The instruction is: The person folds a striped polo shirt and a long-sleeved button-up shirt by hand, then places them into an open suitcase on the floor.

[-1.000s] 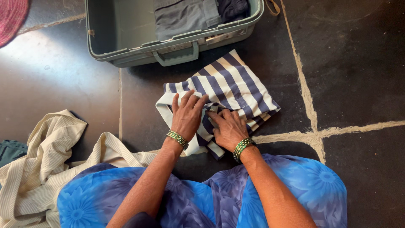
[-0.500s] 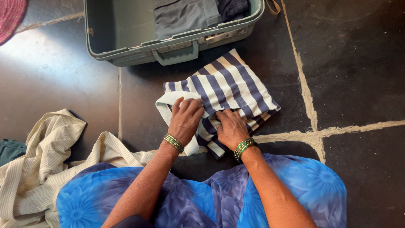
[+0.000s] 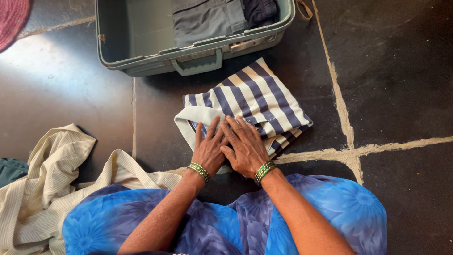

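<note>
A folded navy-and-white striped garment (image 3: 257, 101) lies on the dark stone floor in front of my knees. My left hand (image 3: 209, 149) rests flat on its near left part, fingers spread. Beside it, my right hand (image 3: 243, 145) presses flat on the near edge of the garment, fingers extended and overlapping the left hand slightly. Both wrists wear green bangles. Neither hand grips the cloth.
An open grey-green suitcase (image 3: 141, 52) with folded dark clothes (image 3: 207, 19) stands just beyond the garment. A cream striped garment (image 3: 42, 189) lies crumpled at my left. A red mat (image 3: 12, 19) is at the far left corner. Pale seams cross the floor at right.
Both hands went from tucking the garment's near fold with curled fingers to lying flat side by side on it. The garment looks flatter and more compact.
</note>
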